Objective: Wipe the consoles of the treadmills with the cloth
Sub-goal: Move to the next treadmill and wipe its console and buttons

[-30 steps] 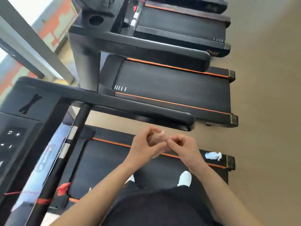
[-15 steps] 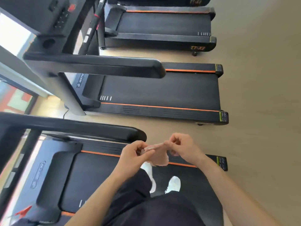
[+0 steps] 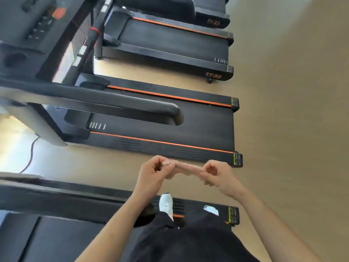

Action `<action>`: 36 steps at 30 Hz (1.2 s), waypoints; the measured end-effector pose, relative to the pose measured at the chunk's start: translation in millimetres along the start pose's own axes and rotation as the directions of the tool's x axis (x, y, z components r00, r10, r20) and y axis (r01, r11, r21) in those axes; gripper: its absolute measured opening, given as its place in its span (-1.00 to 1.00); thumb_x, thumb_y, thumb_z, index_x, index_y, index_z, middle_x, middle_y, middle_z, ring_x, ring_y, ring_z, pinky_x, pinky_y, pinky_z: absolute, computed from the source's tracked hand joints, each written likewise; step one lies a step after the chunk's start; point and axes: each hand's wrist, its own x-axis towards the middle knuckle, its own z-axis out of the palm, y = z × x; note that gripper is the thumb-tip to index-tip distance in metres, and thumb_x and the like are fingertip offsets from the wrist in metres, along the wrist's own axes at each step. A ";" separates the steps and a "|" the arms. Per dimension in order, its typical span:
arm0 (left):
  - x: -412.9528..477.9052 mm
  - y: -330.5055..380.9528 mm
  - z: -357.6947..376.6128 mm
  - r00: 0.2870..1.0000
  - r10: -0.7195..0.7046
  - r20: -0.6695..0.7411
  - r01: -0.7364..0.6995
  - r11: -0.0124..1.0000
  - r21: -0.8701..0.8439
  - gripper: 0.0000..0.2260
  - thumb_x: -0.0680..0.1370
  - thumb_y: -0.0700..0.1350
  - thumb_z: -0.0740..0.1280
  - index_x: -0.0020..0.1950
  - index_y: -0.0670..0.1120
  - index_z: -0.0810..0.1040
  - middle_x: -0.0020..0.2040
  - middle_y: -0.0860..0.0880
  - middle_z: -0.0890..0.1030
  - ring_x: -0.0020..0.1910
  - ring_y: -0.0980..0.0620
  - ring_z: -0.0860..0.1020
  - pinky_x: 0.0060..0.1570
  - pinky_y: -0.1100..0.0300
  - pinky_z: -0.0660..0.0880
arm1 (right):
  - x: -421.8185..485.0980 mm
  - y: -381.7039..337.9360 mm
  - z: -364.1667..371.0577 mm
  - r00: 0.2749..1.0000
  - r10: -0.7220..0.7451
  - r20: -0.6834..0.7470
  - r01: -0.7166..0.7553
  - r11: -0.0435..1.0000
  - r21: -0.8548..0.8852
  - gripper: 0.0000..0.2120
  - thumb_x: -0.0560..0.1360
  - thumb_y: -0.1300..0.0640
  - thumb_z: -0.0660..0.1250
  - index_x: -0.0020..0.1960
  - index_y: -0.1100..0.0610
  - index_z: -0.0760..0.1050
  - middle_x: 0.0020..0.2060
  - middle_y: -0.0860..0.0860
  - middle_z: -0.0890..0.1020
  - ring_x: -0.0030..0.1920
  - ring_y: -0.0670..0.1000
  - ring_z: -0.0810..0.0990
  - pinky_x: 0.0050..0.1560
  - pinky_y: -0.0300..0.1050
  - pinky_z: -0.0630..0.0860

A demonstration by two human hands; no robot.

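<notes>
both hands were up in front of the person, each one pinched shut on an end of the cloth. the left hand [image 3: 154, 172] held one end and the right hand [image 3: 217, 172] held the other, so the small pinkish cloth [image 3: 186, 166] was pulled into a thin strip between them, above the floor [image 3: 294, 129].

the cloth looked very light and soft. it would bend and fold any way, and it would not break. it could slip out if held by only a thread, so the best place to hold it was a good bunch at each end, or flat under the palm for wiping.

past the hands, the next treadmill [image 3: 170, 125] lay on the floor with its long black handrail [image 3: 113, 103], and its console [image 3: 28, 35] with buttons sat up at the top left, well apart from the cloth. the person's white shoe [image 3: 166, 204] stood on the edge of the near treadmill.

half a second before, the hands were closer together and the cloth hung down in a loose flap. by this moment they had moved apart and stretched it tight. the view had also swung, so the console showed more.
</notes>
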 end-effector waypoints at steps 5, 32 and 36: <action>48.0 20.8 20.2 0.999 -0.025 0.042 0.030 0.993 -0.112 -0.91 0.54 -0.08 0.46 -0.08 -0.10 0.64 -0.27 0.09 0.59 -0.26 0.12 0.53 -0.20 0.18 0.51 | 47.6 -35.5 -58.5 0.975 -0.046 -0.216 0.020 0.992 -0.121 -0.82 0.49 0.20 0.47 -0.22 -0.02 0.56 -0.32 -0.03 0.64 -0.28 0.04 0.59 -0.20 0.03 0.59; 445.1 163.3 41.2 0.638 -0.277 -0.718 0.056 0.947 -0.316 -0.93 0.56 -0.11 0.45 -0.05 -0.10 0.67 -0.22 -0.11 0.66 -0.28 0.00 0.60 -0.15 -0.02 0.60 | 530.1 -251.4 -214.2 0.899 -0.325 0.293 0.376 0.917 -0.135 -0.94 0.46 0.16 0.50 -0.13 0.01 0.66 -0.27 -0.05 0.71 -0.24 -0.10 0.63 -0.22 -0.28 0.54; 464.4 182.4 -3.9 0.524 -0.264 -0.810 -0.016 0.948 -0.319 -0.88 0.52 -0.04 0.48 -0.06 -0.09 0.68 -0.18 -0.02 0.68 -0.23 0.09 0.61 -0.09 -0.05 0.63 | 576.3 -317.2 -188.2 0.824 -0.405 0.397 0.473 0.877 -0.087 -0.92 0.48 0.20 0.48 -0.15 0.05 0.66 -0.27 0.02 0.70 -0.27 -0.08 0.60 -0.22 -0.27 0.52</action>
